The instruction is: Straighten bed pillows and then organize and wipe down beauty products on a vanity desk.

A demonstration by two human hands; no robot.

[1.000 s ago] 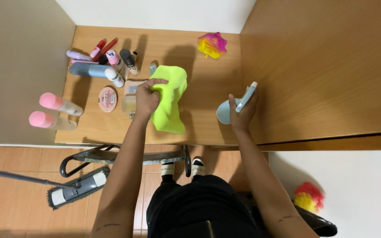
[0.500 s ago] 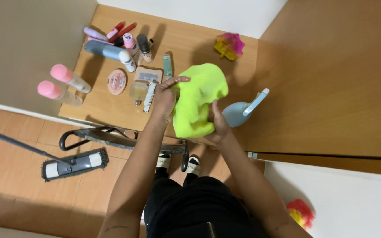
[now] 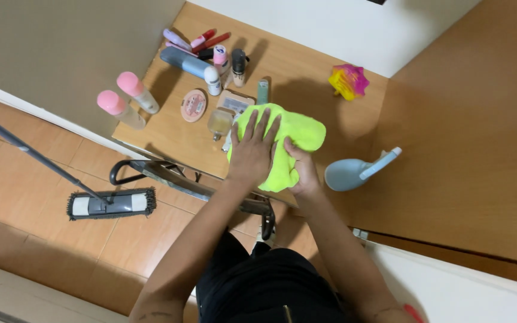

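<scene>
A bright yellow-green cloth [image 3: 297,134] lies bunched on the wooden table [image 3: 306,84] near its front edge. My left hand [image 3: 251,152] presses flat on the cloth's left part, fingers spread. My right hand [image 3: 301,167] grips the cloth's lower right edge, thumb on top. A pale blue spray bottle [image 3: 354,172] lies on its side on the table, just right of my right hand and apart from it.
Left of the cloth stand several cosmetics: two pink-capped bottles [image 3: 125,98], a round compact [image 3: 193,105], a blue tube [image 3: 184,61], lipsticks, small bottles. A pink-yellow toy [image 3: 348,81] sits at the back. A flat mop [image 3: 112,203] rests on the tiled floor. Wooden wall panel at right.
My right hand let go of the spray bottle, which now lies on the table, and took hold of the cloth. My left hand went from lifting the cloth to pressing it down.
</scene>
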